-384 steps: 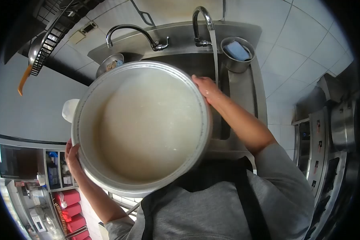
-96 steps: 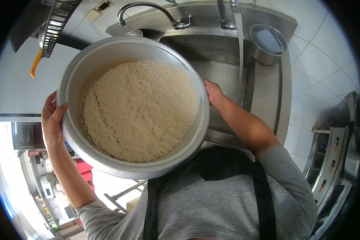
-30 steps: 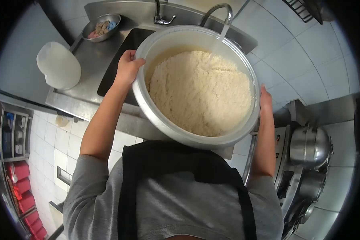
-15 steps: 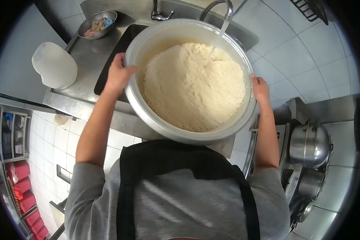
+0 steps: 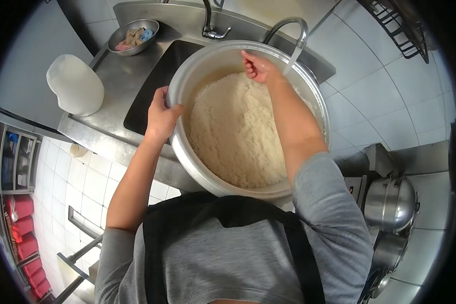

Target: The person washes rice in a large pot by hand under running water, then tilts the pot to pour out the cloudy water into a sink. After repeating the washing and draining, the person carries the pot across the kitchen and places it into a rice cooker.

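Note:
A large metal pot full of white rice sits over the sink edge in front of me. My left hand is closed on its left rim, thumb on the inner side. Over the far part of the rice, near the back wall of the pot, is my right hand, its fingers curled with nothing seen in them. Just right of that hand, a curved faucet pours a stream of water into the pot. My right forearm hides part of the rice.
Left of the pot are a dark sink basin, a white plastic jug and a metal bowl with cloths. A second faucet stands behind. Metal pots are at the right, below a black wall rack.
My right hand has let go of the pot's right rim and moved left over the rice. My left hand stays on the rim. The view has shifted slightly.

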Action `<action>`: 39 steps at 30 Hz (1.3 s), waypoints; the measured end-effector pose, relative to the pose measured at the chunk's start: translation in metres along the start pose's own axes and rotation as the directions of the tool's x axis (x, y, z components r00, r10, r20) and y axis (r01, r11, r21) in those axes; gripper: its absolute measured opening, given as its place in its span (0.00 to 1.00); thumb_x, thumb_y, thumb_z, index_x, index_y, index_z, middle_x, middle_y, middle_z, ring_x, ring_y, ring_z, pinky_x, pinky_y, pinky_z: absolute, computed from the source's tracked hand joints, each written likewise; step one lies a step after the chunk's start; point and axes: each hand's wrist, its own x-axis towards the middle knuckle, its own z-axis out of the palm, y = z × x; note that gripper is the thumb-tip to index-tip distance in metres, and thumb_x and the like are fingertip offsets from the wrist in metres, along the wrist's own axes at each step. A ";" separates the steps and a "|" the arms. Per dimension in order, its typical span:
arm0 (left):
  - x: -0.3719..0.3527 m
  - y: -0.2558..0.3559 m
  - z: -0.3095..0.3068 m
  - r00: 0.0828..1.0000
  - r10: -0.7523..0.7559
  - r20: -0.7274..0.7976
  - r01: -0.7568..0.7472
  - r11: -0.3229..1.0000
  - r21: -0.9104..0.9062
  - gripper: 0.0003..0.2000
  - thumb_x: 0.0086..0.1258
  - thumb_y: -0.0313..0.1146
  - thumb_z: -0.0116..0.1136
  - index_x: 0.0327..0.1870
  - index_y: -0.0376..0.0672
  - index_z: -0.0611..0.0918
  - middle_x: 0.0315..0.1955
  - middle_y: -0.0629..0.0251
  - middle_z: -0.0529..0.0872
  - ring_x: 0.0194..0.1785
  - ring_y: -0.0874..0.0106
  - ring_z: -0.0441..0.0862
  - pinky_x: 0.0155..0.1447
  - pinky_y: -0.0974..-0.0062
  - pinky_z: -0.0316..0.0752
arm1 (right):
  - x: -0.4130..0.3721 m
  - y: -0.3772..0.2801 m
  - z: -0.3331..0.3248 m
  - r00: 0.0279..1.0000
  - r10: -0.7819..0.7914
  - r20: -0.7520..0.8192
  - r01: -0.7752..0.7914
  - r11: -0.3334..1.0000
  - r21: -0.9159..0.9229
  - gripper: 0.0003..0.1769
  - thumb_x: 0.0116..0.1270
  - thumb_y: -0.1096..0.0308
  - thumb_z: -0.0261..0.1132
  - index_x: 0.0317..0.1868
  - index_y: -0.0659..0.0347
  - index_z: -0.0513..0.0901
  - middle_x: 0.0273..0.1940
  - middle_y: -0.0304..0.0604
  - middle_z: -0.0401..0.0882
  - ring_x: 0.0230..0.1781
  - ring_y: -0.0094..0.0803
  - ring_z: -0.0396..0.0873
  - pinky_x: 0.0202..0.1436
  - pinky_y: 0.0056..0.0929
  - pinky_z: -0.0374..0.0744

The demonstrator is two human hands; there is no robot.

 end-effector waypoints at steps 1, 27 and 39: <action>0.000 0.000 0.000 1.000 -0.004 0.001 0.004 1.000 -0.005 0.26 0.49 0.29 0.59 0.54 0.34 0.71 0.42 0.55 0.81 0.44 0.69 0.78 0.52 0.75 0.71 | 0.001 0.002 -0.001 1.000 -0.006 0.002 0.006 1.000 -0.002 0.17 0.64 0.53 0.65 0.26 0.56 0.74 0.21 0.31 0.69 0.21 0.19 0.68 0.19 0.16 0.63; 0.003 -0.002 0.000 0.999 0.022 0.033 -0.020 0.999 -0.040 0.25 0.51 0.27 0.59 0.53 0.32 0.71 0.40 0.57 0.80 0.41 0.70 0.78 0.48 0.75 0.72 | -0.199 0.012 -0.069 0.909 -0.404 -0.103 -0.102 0.024 -0.994 0.27 0.62 0.56 0.61 0.56 0.66 0.75 0.49 0.54 0.79 0.50 0.44 0.77 0.55 0.36 0.75; 0.001 -0.006 0.001 0.999 0.032 -0.006 -0.033 0.997 -0.077 0.25 0.50 0.28 0.60 0.53 0.32 0.72 0.39 0.56 0.81 0.40 0.71 0.79 0.47 0.76 0.74 | -0.238 0.084 0.017 0.802 0.290 -0.522 -0.588 0.537 -0.604 0.47 0.65 0.29 0.41 0.74 0.53 0.46 0.74 0.53 0.42 0.75 0.47 0.39 0.73 0.52 0.46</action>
